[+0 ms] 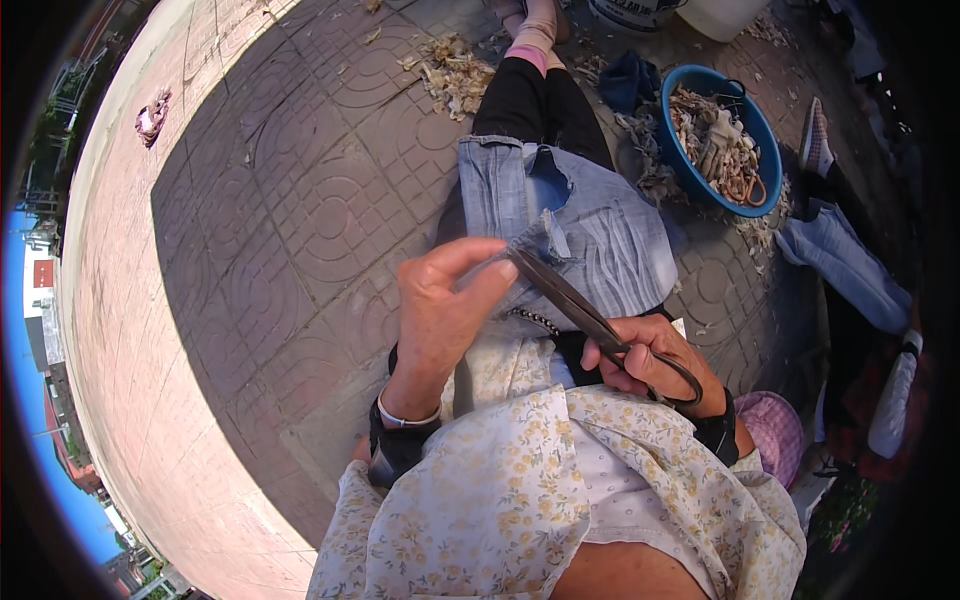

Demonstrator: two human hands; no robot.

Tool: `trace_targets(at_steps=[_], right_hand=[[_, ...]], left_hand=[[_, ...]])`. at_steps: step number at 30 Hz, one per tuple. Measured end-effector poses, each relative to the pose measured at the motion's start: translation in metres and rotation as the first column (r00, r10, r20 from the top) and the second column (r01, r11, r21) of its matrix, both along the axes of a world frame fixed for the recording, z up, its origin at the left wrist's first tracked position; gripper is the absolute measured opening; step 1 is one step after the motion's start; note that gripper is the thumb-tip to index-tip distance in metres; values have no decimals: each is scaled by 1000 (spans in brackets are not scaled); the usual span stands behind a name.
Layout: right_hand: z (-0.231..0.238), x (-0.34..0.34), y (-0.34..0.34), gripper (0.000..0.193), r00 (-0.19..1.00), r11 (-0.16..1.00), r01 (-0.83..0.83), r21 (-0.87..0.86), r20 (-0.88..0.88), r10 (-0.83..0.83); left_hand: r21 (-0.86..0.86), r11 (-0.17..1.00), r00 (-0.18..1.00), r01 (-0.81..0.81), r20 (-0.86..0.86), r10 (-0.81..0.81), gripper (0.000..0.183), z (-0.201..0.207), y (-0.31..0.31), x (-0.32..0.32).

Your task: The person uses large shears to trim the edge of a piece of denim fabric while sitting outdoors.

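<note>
My right hand (pixel 660 360) grips a pair of dark metal scissors (pixel 572 298) by the looped handles, blades pointing up and to the left. The blades look closed or nearly so. My left hand (pixel 445 305) is closed at the blade tips, thumb and forefinger pinched together; whatever they hold is too small or hidden to make out. Just beyond the tips, a frayed denim flap (pixel 545 238) sticks up from the worn blue denim cloth (pixel 625 235) spread over my lap. A string of dark beads (pixel 535 320) lies below the blades.
To the right stands a blue tub (pixel 672 150) of pale dry scraps, with a tan-handled tool (pixel 757 190) inside. A pile of dry scraps (pixel 455 75) lies on the paving at the far side. Another person's denim-covered leg (pixel 850 265) is at the right. Pails (pixel 635 12) stand beyond the tub.
</note>
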State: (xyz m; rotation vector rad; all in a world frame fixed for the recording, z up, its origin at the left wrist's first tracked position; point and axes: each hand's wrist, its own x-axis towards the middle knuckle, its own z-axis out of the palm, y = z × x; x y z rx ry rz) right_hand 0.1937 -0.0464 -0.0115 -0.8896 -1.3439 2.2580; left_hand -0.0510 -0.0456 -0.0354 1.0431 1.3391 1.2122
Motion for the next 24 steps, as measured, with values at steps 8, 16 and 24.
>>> trace_targets(at_steps=[8,16,24], right_hand=[[-2,-2,4,50,1000,999,17,-42,-17,-18],[-1,-3,6,50,1000,1000,-3,-11,11,3],[-4,-2,4,49,1000,1000,5,1,-14,-5]], left_hand=[[-20,1000,1000,-11,23,11,15,0,5,-1],[22,1000,999,-4,-36,4,16,-1,7,-3],[-36,999,997,-1,80,4,15,1,7,-1]])
